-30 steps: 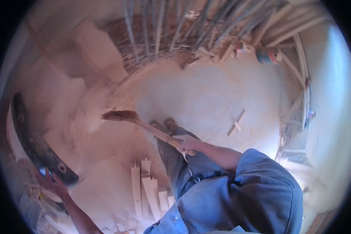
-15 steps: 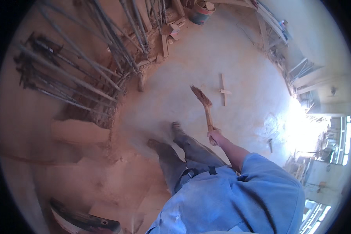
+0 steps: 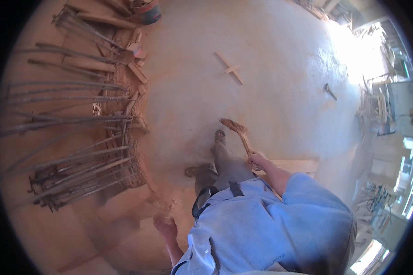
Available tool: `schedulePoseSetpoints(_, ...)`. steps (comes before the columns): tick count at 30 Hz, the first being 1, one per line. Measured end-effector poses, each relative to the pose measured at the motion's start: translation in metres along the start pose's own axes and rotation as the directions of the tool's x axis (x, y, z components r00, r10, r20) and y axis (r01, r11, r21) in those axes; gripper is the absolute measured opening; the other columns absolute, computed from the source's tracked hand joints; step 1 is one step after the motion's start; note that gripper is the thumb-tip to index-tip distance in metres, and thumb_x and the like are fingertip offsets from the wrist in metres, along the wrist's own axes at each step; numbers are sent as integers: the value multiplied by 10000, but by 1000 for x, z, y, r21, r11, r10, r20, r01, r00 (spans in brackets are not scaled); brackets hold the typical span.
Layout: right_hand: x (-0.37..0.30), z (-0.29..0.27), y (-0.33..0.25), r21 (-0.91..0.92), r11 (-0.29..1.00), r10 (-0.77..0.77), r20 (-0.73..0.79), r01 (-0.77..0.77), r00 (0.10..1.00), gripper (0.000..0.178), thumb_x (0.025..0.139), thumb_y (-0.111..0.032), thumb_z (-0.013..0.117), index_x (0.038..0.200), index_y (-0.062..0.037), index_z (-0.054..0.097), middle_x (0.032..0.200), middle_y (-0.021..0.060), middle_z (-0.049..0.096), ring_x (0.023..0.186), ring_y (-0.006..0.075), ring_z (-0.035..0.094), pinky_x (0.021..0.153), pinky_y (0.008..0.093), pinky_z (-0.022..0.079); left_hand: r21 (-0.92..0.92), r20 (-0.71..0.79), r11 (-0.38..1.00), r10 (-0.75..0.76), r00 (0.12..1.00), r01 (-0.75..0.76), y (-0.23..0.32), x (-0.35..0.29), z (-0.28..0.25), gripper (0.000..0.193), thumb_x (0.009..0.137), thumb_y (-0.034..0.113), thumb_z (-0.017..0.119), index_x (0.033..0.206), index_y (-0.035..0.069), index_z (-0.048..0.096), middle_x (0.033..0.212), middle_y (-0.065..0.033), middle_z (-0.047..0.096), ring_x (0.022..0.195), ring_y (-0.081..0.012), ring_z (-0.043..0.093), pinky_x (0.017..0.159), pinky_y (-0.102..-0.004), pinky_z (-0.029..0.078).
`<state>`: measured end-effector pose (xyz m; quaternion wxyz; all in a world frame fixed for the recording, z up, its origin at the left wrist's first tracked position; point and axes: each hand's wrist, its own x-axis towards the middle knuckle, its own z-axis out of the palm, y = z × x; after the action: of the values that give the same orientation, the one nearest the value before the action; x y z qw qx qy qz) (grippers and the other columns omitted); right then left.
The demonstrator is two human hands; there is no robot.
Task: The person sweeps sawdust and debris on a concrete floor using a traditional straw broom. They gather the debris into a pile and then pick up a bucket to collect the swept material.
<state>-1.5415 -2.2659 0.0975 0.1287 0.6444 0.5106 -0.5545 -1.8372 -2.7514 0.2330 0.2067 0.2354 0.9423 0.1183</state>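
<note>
My right hand (image 3: 257, 160) grips the wooden handle of a hand broom (image 3: 243, 137) with worn brown bristles. The bristle end points up and to the left, over the floor beside my right foot. Out at the lower left, my left hand (image 3: 165, 224) hangs in the air away from my body. Its fingers look curled in a loose fist, slightly blurred, and nothing shows in them.
Long metal bar clamps (image 3: 78, 183) and rods lean along the left, with sawdust and wood offcuts (image 3: 137, 73) at their foot. Two crossed wood strips (image 3: 231, 69) lie on the floor ahead. A bucket (image 3: 147, 11) stands far left; a hammer-like tool (image 3: 329, 91) lies at right.
My view has turned to the right, so the clamps and the crossed strips sit further left. My left hand has come into view. The broom stays in my right hand, drawn nearer my feet.
</note>
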Motion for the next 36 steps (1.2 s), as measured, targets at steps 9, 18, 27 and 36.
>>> schedulePoseSetpoints(9,-11,-76,-51,149,989,-18,-43,24,999,697,653,-38,685,1328,25,526,717,51,598,593,126,581,504,291,452,-107,155,970,-201,967,218,82,18,-24,515,814,176,708,1271,-16,566,1211,-226,624,1167,-391,565,1008,-442,444)
schedulePoseSetpoints(18,64,-111,-145,414,890,-163,-107,193,981,629,701,18,636,1313,11,490,645,25,518,490,122,515,419,288,401,74,553,935,-328,766,346,48,81,-1,460,813,272,649,1225,69,620,1103,-253,652,1066,-420,610,894,-444,497)
schedulePoseSetpoints(27,169,-174,-325,362,888,-253,-132,284,959,466,729,11,628,1182,-2,518,648,33,534,431,147,496,368,319,381,-66,256,997,-22,966,40,126,280,-53,446,864,277,579,1229,23,609,1254,-241,593,1180,-406,550,1007,-450,436)
schedulePoseSetpoints(36,359,-91,-427,-131,991,-48,-150,29,987,306,844,-168,598,1114,-27,560,777,167,637,652,289,664,455,440,507,107,472,950,-309,825,295,-32,370,-126,573,786,238,672,1304,16,567,1153,-209,665,1108,-377,614,934,-404,496)
